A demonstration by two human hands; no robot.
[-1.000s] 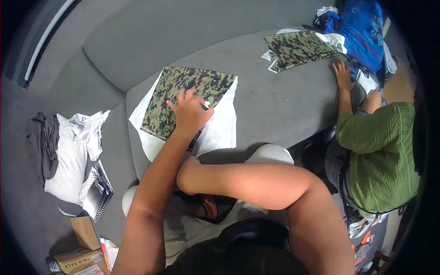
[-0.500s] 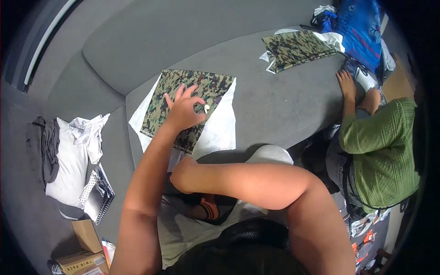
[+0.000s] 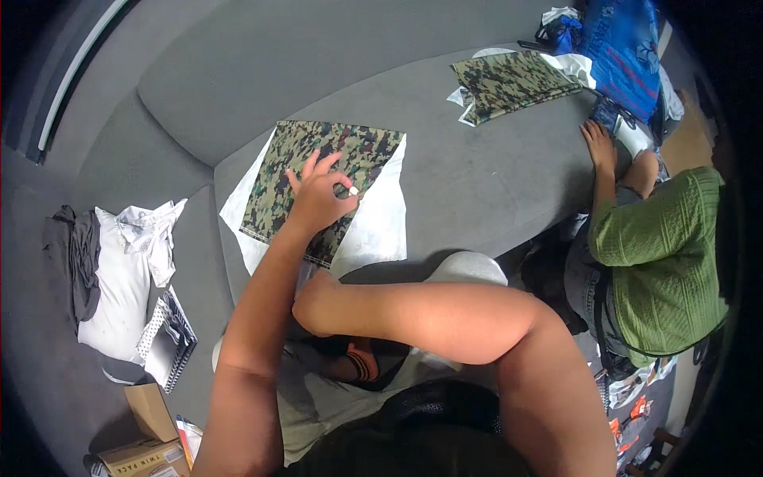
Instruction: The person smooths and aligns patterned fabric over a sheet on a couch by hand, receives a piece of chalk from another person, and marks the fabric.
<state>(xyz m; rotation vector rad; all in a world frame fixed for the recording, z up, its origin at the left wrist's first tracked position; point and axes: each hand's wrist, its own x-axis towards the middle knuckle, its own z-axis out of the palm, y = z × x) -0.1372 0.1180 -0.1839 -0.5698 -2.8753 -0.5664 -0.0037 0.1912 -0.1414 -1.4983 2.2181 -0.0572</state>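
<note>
My left hand (image 3: 322,195) is over a camouflage cloth (image 3: 278,175), its thumb and index finger pinching a small white piece (image 3: 353,191) while the other fingers are spread. White sheet material (image 3: 377,222) lies beneath the cloth and sticks out on both sides. My right hand (image 3: 318,298) is by my left forearm, near the sofa's front edge; its fingers are hidden, and what it holds, if anything, does not show. A bit of clear or pale material (image 3: 304,274) shows between that hand and the cloth's lower corner.
Another camouflage cloth (image 3: 517,83) lies on the grey sofa (image 3: 477,183) near a blue bag (image 3: 624,60). A person in green (image 3: 660,254) sits at the right, one hand on the sofa. At left are a white pillow (image 3: 119,286), a spiral notebook (image 3: 168,338) and a cardboard box (image 3: 147,409).
My left hand has moved slightly down and left over the cloth, still pinching the white piece. My right hand has shifted a little left. The other person's hand has moved slightly down.
</note>
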